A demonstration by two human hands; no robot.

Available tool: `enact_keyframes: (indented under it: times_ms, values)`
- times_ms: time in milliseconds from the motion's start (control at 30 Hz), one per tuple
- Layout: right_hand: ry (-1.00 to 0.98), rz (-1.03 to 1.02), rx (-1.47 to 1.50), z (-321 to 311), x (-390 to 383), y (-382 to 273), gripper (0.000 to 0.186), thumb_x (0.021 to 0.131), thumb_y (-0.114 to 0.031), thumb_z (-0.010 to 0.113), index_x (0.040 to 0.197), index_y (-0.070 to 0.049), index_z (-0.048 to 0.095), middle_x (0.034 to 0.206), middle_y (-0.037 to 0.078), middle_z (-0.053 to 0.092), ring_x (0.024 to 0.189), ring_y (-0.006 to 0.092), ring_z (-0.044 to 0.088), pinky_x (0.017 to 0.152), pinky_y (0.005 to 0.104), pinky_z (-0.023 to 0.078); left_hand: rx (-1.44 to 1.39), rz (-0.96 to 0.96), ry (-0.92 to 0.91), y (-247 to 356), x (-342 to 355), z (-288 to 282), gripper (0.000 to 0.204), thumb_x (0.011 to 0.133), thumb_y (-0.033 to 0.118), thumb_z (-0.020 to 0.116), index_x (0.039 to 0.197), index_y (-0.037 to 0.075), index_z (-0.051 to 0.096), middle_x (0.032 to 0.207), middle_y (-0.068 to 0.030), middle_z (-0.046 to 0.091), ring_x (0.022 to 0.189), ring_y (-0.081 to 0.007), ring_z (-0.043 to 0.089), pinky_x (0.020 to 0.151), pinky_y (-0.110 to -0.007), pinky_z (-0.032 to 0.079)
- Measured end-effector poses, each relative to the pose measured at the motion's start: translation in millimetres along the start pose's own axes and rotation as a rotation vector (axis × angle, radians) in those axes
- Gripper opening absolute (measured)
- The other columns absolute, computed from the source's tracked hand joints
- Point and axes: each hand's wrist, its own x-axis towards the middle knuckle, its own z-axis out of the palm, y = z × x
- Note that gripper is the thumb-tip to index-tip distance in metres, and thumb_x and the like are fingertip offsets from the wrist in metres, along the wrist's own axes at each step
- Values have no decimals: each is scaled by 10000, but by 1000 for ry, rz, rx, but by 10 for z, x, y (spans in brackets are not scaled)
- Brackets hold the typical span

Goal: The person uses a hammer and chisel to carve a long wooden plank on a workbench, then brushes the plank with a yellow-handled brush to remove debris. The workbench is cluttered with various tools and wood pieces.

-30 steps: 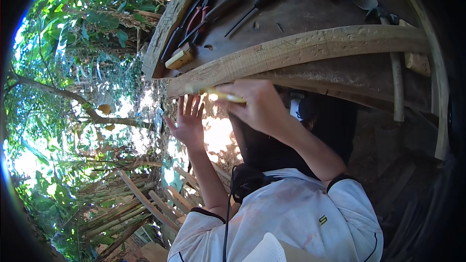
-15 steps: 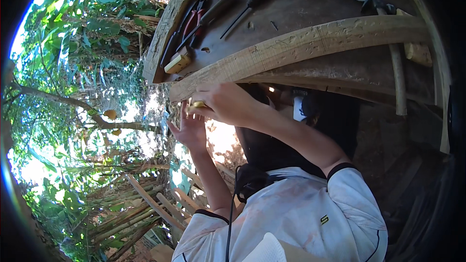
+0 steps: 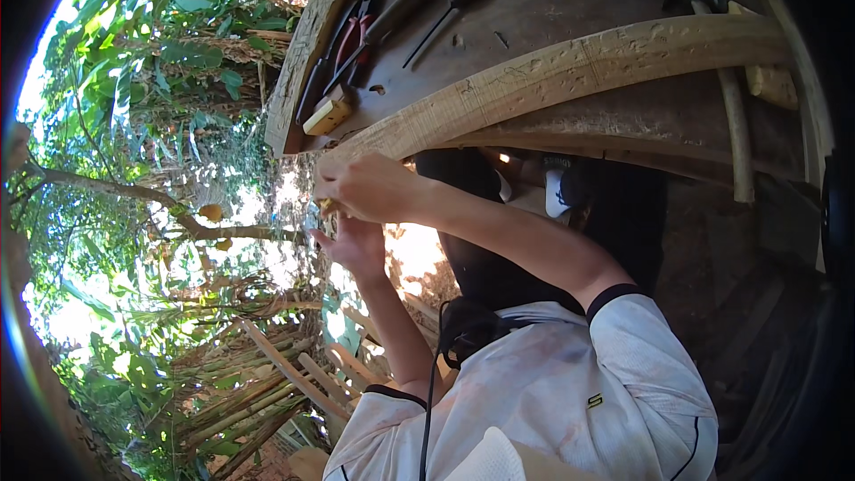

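In the head view, the right hand [image 3: 374, 189] is grasping a small yellow object [image 3: 329, 207], mostly hidden, at ten o'clock, beside a long, curved, pale wooden beam [image 3: 534, 71] stretching toward two o'clock. At eight, the left hand's [image 3: 358, 248] grip I cannot tell.

1. Daylight: strong, entering from 9 o'clock through foliage [image 3: 134, 125]; gaps between leaves burnt out to white.
2. Ground patch [image 3: 414, 254]: just off centre toward 6 o'clock; direct sun, heavy glare, mottled edges.
3. Workbench [image 3: 570, 0]: toward 1 o'clock; soft shade, surface detail legible.
4. Floor [image 3: 704, 258]: toward 4 o'clock; deep shadow, detail nearly lost.
5. Right hand [image 3: 374, 187]: slightly soft; yellowish item [image 3: 329, 207] within it indistinct.
6. Lens: fisheye; black corners, blue fringing at 8 and 10 o'clock.
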Motion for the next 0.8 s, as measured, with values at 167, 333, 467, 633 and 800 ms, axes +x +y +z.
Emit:
enact_keyframes:
  times_ms: [167, 333, 467, 633, 800]
  values:
    - [-45, -9, -45, -392, -224, -87, 206, 879, -160, 713, 1073, -88, 712, 977, 86, 664, 791, 277, 721, 659, 405, 574, -117, -140, -272, 120, -50, -115, 769, 1022, 637, 462, 1442, -6, 432, 1264, -210, 624, 1244, -344, 568, 1165, -496, 377]
    - [-17, 137, -62, -1007, -546, -55, 208, 900, -179, 707, 1083, -79, 704, 986, 66, 651, 771, 252, 717, 651, 390, 573, 489, -30, 70, -21, 215, 38, 477, 1058, 436, 561, 1321, 39, 531, 1203, -189, 659, 1085, -307, 668, 1014, -467, 529]
    - [84, 118, 85, -1323, -710, -101, 223, 910, -194, 711, 1101, -80, 703, 986, 50, 639, 753, 237, 709, 650, 373, 569, 588, -42, 156, -55, 390, 76, 434, 1053, 441, 582, 1304, 87, 563, 1213, -144, 666, 1104, -277, 667, 967, -431, 523]
    - [78, 180, 9, -1526, -841, -170, 225, 905, -223, 743, 1078, -85, 703, 925, 51, 648, 740, 249, 689, 634, 374, 537, 529, 0, 237, -145, 453, 79, 358, 1040, 393, 633, 1276, 126, 596, 1138, -59, 650, 1062, -218, 630, 899, -372, 478]
    - [151, 188, -47, -1586, -901, -162, 225, 896, -221, 758, 1069, -88, 700, 920, 50, 641, 725, 257, 679, 613, 373, 521, 493, 25, 309, -207, 455, 149, 296, 1025, 367, 667, 1209, 138, 625, 1035, -21, 616, 935, -175, 583, 838, -348, 459]
